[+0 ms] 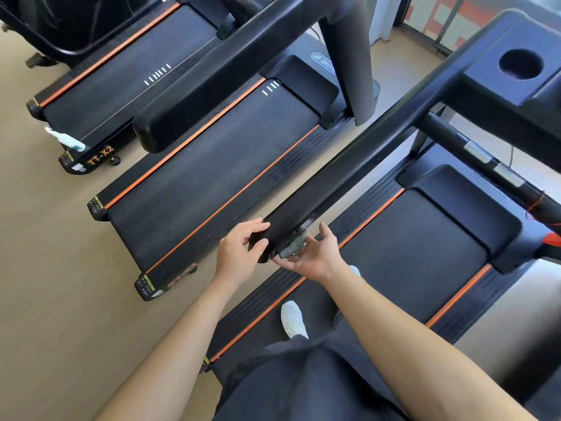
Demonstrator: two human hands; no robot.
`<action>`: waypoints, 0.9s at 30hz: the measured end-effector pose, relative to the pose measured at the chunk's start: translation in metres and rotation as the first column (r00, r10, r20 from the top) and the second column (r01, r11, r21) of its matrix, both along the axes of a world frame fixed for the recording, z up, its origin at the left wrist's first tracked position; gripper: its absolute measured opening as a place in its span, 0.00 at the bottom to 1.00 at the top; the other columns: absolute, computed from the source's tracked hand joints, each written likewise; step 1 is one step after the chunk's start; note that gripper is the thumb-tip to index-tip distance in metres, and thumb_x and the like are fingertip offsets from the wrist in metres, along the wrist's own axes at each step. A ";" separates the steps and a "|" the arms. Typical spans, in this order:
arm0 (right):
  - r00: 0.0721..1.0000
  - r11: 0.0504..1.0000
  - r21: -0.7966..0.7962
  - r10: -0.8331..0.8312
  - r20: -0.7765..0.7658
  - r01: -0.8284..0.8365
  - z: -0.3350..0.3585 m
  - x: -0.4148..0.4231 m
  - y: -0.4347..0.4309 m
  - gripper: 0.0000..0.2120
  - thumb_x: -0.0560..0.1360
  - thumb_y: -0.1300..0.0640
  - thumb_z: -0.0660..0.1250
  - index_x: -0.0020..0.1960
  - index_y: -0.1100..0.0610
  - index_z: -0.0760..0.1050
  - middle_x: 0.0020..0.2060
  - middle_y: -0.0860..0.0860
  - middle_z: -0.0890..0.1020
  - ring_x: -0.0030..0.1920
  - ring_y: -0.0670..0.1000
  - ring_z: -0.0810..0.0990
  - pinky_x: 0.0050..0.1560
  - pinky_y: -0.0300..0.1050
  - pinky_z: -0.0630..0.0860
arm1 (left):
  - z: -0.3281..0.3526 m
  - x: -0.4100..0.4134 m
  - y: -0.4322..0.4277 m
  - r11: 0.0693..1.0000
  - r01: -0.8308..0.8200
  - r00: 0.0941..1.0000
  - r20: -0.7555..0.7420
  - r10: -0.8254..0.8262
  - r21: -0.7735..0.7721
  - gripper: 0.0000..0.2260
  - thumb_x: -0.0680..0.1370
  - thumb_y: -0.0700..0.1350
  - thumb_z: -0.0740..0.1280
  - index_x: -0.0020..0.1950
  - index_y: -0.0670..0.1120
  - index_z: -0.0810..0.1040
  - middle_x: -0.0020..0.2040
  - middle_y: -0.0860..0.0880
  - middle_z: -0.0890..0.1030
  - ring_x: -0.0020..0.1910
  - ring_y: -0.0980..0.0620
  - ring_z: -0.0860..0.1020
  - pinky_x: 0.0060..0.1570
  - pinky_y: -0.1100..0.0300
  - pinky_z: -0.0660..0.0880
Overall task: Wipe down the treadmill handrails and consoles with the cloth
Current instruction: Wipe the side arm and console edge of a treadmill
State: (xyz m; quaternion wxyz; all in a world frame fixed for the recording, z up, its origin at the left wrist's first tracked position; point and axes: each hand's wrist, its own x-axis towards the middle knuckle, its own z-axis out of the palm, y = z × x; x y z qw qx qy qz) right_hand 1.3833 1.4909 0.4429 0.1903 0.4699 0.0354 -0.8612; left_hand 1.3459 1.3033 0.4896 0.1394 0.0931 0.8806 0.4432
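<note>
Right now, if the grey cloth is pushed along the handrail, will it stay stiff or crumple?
Probably floppy: the cloth sits bunched between the right hand and the handrail. Likely light: the hand supports it without clenching. It may slip off if pressure eases.

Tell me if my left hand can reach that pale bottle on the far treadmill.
Probably not from here. The left hand grips the near handrail, and the middle treadmill's whole deck lies between it and the bottle.

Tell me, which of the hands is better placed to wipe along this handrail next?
Right. The right hand presses the grey cloth under the end of the handrail, so it likely only needs to slide along. The left hand grips the tip without any cloth.
</note>
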 end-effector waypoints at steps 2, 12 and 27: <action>1.000 1.000 0.018 0.005 -0.023 -0.004 -0.002 -0.002 0.018 0.32 0.78 0.33 0.56 0.69 0.57 0.74 0.67 0.62 0.75 0.65 0.71 0.74 0.61 0.77 0.70 | 0.001 0.002 0.002 1.000 -0.024 1.000 0.004 0.024 -0.007 0.18 0.77 0.37 0.72 0.61 0.56 0.83 0.65 0.59 0.80 0.65 0.61 0.77 0.66 0.58 0.75; 0.981 0.977 0.108 0.191 -0.036 -0.186 -0.018 -0.001 0.026 0.31 0.80 0.33 0.52 0.69 0.54 0.74 0.66 0.61 0.78 0.65 0.66 0.77 0.64 0.71 0.72 | 0.007 0.014 0.014 0.989 -0.124 0.991 0.046 0.128 -0.078 0.19 0.79 0.40 0.70 0.68 0.55 0.78 0.65 0.61 0.79 0.66 0.62 0.75 0.67 0.57 0.74; 0.977 0.974 0.097 0.210 -0.034 -0.206 -0.023 -0.029 0.092 0.32 0.79 0.33 0.53 0.70 0.55 0.73 0.66 0.61 0.79 0.64 0.68 0.78 0.68 0.66 0.69 | 0.008 0.025 0.070 0.848 -0.470 0.883 -0.130 0.452 -0.246 0.16 0.71 0.52 0.77 0.56 0.53 0.78 0.53 0.57 0.78 0.53 0.53 0.77 0.49 0.47 0.79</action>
